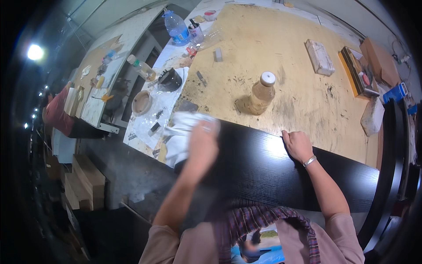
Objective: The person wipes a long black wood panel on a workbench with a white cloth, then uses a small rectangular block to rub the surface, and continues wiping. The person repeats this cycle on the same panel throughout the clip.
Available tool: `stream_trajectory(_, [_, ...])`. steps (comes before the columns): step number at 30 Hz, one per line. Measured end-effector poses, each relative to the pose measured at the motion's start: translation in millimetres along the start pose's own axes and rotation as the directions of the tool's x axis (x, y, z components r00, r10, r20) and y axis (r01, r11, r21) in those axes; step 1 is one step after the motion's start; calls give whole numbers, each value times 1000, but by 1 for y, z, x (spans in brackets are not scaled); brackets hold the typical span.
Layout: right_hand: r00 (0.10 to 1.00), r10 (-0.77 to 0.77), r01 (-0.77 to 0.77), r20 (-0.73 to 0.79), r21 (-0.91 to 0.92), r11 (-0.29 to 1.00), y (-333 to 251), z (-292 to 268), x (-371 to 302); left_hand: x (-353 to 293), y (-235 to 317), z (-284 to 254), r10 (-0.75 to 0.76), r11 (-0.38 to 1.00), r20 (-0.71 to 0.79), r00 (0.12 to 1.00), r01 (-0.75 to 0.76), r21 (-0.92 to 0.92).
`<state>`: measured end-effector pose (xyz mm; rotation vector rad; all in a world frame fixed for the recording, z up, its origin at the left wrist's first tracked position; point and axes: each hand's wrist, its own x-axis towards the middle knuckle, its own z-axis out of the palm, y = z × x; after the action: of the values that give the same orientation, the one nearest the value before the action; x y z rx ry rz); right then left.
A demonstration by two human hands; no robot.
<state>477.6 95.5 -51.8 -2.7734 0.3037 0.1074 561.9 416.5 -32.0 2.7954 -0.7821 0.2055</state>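
A long black wood-grained board (259, 171) lies along the near edge of the worktable. At its left end my left hand (203, 143), a little blurred, is closed on a white cloth (180, 132) that hangs past the board's end. My right hand (299, 145) rests at the board's far edge, fingers bent over that edge and the thumb apart, with a silver bracelet on the wrist. Beyond the board stands a clear bottle (261, 94) with a white cap and brownish liquid inside.
At the left are a black cup (170, 80), a round dish (142, 103) and a large water jug (176, 28). A white block (319, 57) and a tool box (358, 72) lie at the right. Another person (59, 110) sits at the far left.
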Motion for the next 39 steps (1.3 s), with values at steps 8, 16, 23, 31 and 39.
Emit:
stream_trajectory(8, [1000,-11,11,12,-7,1000,-10,-6,-1,-109,92,-6,405,866,152,901,-325,-380])
stream_trajectory(16, [1000,-3,3,6,-2,1000,-8,-8,-1,-164,-28,-42,-281,959,-225,933,262,-111])
stream_trajectory(23, [999,-23,22,22,15,1000,-7,-6,-3,-143,103,-16,312,933,166,936,-268,-243])
stream_trajectory(31, [999,-24,26,-21,60,998,-1,-4,-5,-136,-22,-62,-638,336,112,762,406,-850])
stream_trajectory(39, [861,-192,329,-471,227,917,42,-7,-39,-23,128,19,318,947,203,926,-299,-120])
